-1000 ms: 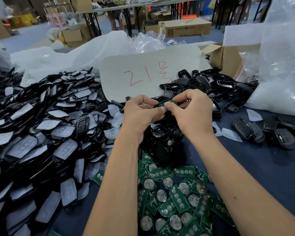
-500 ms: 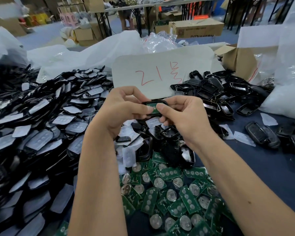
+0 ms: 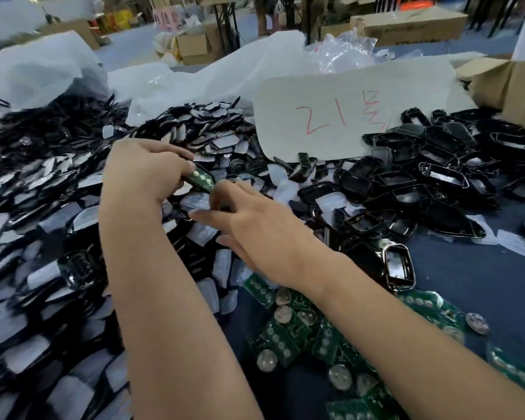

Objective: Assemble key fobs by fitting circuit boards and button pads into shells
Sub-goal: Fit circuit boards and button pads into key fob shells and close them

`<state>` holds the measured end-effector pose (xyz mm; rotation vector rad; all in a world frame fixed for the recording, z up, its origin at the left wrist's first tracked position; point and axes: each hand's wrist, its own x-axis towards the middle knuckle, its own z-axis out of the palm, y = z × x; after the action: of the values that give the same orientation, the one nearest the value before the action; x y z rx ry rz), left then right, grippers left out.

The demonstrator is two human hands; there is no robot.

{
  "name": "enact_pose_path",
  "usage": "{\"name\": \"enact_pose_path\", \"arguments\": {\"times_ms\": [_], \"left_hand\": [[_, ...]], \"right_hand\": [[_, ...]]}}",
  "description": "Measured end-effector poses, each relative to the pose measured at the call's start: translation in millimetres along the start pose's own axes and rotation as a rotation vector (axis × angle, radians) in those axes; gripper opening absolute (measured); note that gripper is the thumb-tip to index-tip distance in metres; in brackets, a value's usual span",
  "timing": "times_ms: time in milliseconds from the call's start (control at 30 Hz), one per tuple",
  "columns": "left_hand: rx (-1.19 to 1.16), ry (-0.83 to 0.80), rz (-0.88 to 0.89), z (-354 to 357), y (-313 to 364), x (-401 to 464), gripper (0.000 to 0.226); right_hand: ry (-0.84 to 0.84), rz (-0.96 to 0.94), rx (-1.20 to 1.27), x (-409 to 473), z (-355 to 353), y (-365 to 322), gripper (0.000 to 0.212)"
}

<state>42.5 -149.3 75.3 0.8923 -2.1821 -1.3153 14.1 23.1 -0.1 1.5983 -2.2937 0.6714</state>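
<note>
A left hand (image 3: 143, 174) grips a black plastic fob shell holding a green circuit board (image 3: 201, 178); the right hand (image 3: 255, 228), fingers loosely spread, reaches over the pile of grey button pads (image 3: 43, 225).

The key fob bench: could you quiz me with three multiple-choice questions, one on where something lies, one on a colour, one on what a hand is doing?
1. Where do the loose circuit boards lie?
A. near edge, under the right forearm
B. on the far cardboard boxes
C. atop the white card

2. What colour is the writing on the white card?
A. blue
B. red
C. black

3. What is the left hand doing?
A. lying flat
B. pointing
C. holding a shell with a board inside

Answers: 1 A, green boards lie there; 2 B, red strokes; 3 C, fingers curl round it.
</note>
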Motion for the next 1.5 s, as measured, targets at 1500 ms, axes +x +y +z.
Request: {"name": "enact_pose_path", "arguments": {"times_ms": [1500], "left_hand": [[0.039,-0.654,0.414,196.1,15.3,-62.9,0.021]], "right_hand": [[0.659,0.927,0.941,-128.7,-92.5,123.2,0.021]]}}
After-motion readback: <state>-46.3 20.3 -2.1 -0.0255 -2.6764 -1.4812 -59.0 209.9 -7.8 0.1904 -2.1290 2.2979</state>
